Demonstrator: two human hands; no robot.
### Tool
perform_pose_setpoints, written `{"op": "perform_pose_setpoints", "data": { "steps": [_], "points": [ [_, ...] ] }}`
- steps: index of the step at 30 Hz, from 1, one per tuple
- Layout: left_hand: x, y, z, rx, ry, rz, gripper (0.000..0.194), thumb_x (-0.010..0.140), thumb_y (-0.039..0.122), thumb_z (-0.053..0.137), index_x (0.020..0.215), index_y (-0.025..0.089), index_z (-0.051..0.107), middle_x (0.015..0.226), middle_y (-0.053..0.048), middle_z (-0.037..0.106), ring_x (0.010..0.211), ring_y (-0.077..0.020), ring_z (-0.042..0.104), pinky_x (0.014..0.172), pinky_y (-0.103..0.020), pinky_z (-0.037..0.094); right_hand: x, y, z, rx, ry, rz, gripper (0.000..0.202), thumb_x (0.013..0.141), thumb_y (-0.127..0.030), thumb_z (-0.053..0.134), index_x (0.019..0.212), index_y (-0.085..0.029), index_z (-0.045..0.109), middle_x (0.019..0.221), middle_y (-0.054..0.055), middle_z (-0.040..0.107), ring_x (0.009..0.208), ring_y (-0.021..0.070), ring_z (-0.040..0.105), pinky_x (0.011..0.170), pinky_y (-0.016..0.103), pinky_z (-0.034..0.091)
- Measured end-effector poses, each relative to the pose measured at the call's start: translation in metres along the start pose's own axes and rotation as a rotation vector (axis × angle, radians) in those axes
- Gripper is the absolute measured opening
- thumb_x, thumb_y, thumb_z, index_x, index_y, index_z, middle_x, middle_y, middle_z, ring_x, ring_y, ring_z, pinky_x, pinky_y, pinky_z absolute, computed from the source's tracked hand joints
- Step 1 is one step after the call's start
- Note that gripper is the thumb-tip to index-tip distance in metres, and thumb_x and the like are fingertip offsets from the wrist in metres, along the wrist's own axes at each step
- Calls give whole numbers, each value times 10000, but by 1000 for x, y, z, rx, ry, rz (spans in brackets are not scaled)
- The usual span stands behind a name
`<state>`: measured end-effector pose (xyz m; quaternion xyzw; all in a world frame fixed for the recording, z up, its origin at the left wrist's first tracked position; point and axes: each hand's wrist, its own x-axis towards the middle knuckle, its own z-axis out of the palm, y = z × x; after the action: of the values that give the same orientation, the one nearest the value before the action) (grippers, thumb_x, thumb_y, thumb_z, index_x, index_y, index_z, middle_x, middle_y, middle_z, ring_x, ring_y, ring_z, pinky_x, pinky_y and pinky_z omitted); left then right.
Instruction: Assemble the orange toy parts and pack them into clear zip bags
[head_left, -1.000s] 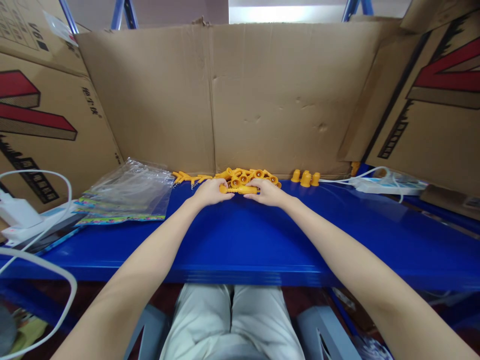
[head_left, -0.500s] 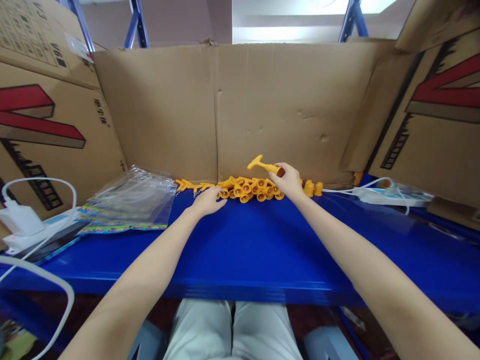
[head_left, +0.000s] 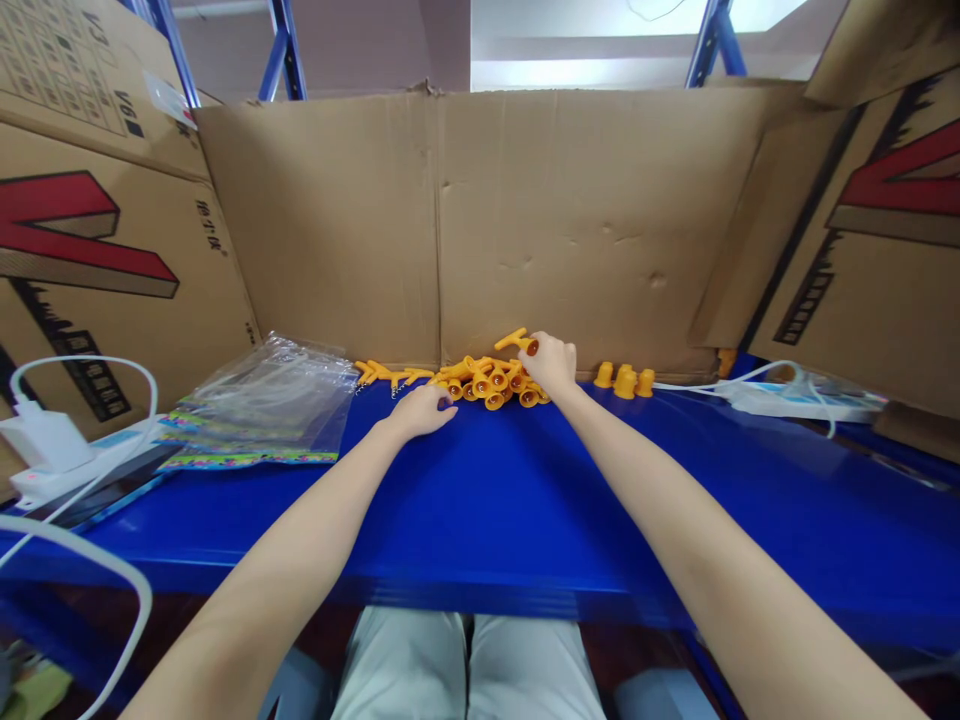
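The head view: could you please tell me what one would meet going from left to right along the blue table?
White plug → clear plastic bags → yellow branched pieces → pile of yellow pieces → three yellow cups → white strip.

Matt brown cardboard, satin blue board, smooth yellow plastic.
The yellow pieces (head_left: 498, 382) look like hard moulded plastic with a soft sheen, as do the cup-shaped caps (head_left: 625, 382); the blue board (head_left: 480, 500) is smooth, seemingly painted metal, and faintly reflective. The cardboard panel (head_left: 570, 200) is dull paper fibre, creased and dented. The clear bags (head_left: 281, 400) are thin, shiny, wrinkled plastic film. The charger (head_left: 52, 437) is smooth white plastic, the cable (head_left: 127, 572) satin and rubbery, and the trousers (head_left: 412, 665) are matt, softly folded cloth.
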<state>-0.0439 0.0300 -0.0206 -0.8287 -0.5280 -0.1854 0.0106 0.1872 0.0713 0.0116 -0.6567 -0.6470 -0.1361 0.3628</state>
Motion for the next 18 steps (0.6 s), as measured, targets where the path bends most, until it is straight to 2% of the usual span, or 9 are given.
{"op": "perform_pose_setpoints", "data": {
  "steps": [3,6,8,10,13,15,18],
  "points": [
    [0,-1,1,-12,8,6,285,806,357,496,900,185,703,934,-83,711,862,-231,651,779,-323,486,-2,-13,4,-66,-47,-47,237,825,-200,461,962,-135,643,933,155,707,911,283,647,846,416,363],
    [1,-2,2,-13,8,11,282,803,363,498,881,187,703,910,-80,712,854,-229,652,773,-316,486,-4,-22,10,-122,-177,-59,216,835,-218,478,905,-128,661,908,167,706,918,286,649,863,428,354],
    [1,-2,2,-16,5,22,282,801,366,498,872,186,703,904,-79,712,850,-228,651,773,-316,485,-4,-24,13,-113,-247,-67,281,867,-331,479,908,-129,670,940,178,700,961,300,636,885,456,350],
    [1,-1,2,-19,-1,33,286,804,364,493,874,183,703,902,-81,712,843,-228,651,768,-317,486,-1,-21,14,-53,-265,-62,428,886,-477,439,981,-127,666,1021,189,684,1024,319,608,913,498,342],
    [0,0,1,-19,3,33,286,804,349,492,885,176,704,906,-87,715,839,-231,652,766,-319,486,9,-4,13,64,-177,-20,544,897,-545,377,1129,-117,620,1175,199,623,1108,332,554,938,533,336],
    [0,1,0,-23,2,27,282,803,345,495,890,176,704,909,-86,717,833,-227,653,763,-317,486,15,16,11,81,-64,25,481,910,-458,380,1175,-118,594,1234,202,582,1133,327,526,942,538,338],
    [0,0,0,-30,-18,14,279,804,350,497,899,183,700,913,-75,717,828,-215,653,752,-303,485,14,56,8,19,56,178,398,889,-307,405,1211,-135,565,1314,192,510,1185,319,463,951,533,337]
  ]
}}
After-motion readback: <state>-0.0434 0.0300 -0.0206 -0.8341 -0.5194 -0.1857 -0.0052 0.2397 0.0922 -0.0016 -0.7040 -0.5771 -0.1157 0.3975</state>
